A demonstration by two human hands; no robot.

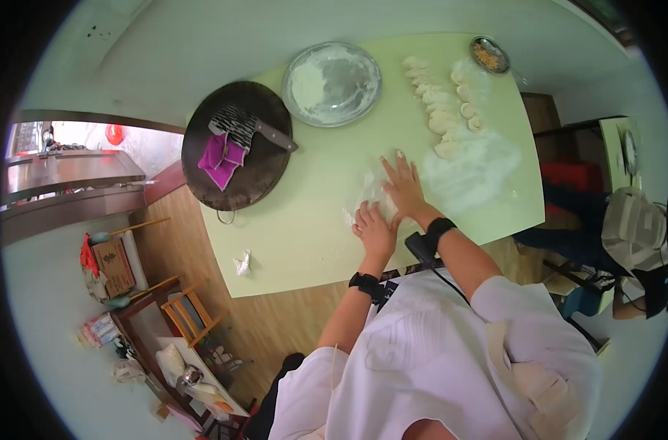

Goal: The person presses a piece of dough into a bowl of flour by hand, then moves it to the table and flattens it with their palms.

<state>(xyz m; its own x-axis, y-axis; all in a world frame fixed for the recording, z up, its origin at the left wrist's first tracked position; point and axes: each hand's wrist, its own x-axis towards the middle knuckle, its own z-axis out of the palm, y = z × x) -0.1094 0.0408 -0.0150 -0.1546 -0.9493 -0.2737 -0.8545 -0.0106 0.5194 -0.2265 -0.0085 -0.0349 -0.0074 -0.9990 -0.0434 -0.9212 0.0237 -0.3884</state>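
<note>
On the pale green table (290, 242), my right hand (405, 189) lies palm down with its fingers spread. My left hand (375, 231) rests just beside it, fingers loosely bent and a little apart. Under and beside both hands is a thin whitish, partly see-through sheet (357, 196); what lies beneath the palms is hidden. Rows of dumplings (435, 97) stand beyond my right hand, near a floury patch (474, 174).
A round metal tray (331, 110) dusted with flour is at the back. At left, a dark round chopping board (264, 180) bears a knife (274, 135) and purple cloth (222, 160). A bowl of filling (489, 55) sits far right. Another person (568, 220) is at right.
</note>
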